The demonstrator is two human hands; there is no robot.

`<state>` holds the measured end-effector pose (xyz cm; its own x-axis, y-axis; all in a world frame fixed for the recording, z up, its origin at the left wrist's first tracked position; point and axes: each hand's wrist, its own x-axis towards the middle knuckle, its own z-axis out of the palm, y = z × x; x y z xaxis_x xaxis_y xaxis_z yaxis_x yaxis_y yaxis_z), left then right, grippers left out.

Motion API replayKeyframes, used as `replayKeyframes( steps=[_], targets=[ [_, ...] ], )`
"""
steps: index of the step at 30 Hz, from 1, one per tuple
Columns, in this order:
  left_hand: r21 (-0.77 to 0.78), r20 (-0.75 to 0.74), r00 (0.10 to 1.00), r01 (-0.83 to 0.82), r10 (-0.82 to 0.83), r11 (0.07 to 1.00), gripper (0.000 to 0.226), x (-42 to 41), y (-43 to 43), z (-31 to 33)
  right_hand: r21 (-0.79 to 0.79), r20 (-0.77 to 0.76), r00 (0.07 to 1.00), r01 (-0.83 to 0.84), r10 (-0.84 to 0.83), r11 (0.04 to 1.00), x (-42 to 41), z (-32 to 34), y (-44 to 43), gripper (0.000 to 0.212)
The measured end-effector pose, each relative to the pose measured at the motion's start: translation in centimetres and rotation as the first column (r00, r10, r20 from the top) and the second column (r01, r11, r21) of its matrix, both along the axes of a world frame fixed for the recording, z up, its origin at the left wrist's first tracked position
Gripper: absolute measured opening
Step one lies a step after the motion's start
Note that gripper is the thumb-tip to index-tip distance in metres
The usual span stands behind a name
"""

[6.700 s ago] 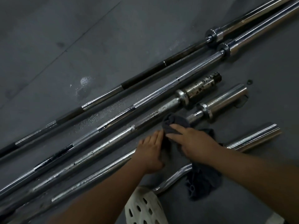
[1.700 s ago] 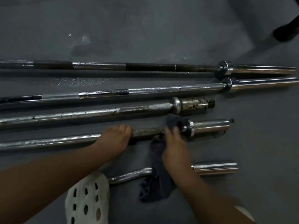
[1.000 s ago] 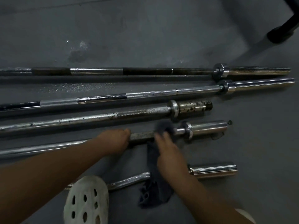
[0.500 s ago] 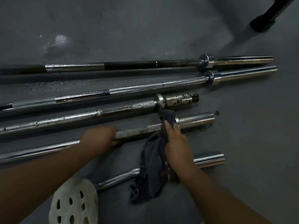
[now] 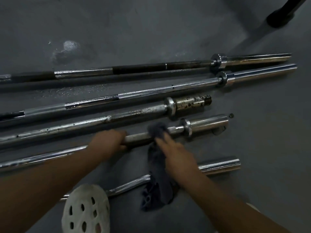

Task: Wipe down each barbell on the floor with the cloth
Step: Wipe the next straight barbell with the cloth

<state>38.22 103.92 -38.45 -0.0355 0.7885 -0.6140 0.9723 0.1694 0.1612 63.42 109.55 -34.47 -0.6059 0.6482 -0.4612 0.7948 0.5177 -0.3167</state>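
Five bars are lying side by side on the grey floor (image 5: 151, 31), and the person is working on the fourth barbell (image 5: 138, 137), counting from the far side. The left hand (image 5: 109, 140) is wrapping its fingers round the shaft and seems to be steadying it. The right hand (image 5: 175, 155) is pressing the dark cloth (image 5: 156, 130) onto the shaft with fingers lying fairly straight, though they are blurring and the thumb is hiding underneath. Half a second ago the cloth was sitting hard against the collar (image 5: 187, 127). Now it is riding a little back along the shaft, leaving a short bare stretch between them. That looks like a to-and-fro rubbing stroke, so this end of the bar is probably getting close to done. The cloth's loose tail is trailing under the palm and draping across the curl bar (image 5: 129, 184) nearest the person. The three far bars are waiting apart from the hands, the rust-spotted sleeve (image 5: 190, 103) of the third among them. No bucket, bin or tray is showing. The nearest thing to a holder is a white perforated clog (image 5: 85, 209) at the bottom edge, presumably on the person's foot.
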Motion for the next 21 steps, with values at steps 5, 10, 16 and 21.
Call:
replayKeyframes(
  steps=[5,10,16,21],
  targets=[
    [-0.101,0.197,0.975,-0.085,0.104,0.991,0.034,-0.7,0.8,-0.4,0.025,0.011,0.975,0.223,-0.224,0.974,-1.3,0.4,0.4,0.075],
    [0.016,-0.006,1.0,0.019,-0.019,1.0,0.033,0.0,-0.3,0.3,0.019,-0.009,0.986,0.164,-0.164,0.986,-1.0,-0.1,1.1,0.076],
    [-0.114,0.279,0.959,-0.013,0.045,0.993,0.027,-1.5,0.7,-0.5,-0.056,-0.028,0.998,0.046,-0.047,0.997,-2.9,0.2,-2.0,0.077],
    [0.061,0.142,0.99,-0.03,0.021,0.998,0.035,-0.9,-0.9,-0.7,0.046,-0.003,0.927,0.375,-0.375,0.926,0.8,-0.1,1.9,0.068]
  ],
)
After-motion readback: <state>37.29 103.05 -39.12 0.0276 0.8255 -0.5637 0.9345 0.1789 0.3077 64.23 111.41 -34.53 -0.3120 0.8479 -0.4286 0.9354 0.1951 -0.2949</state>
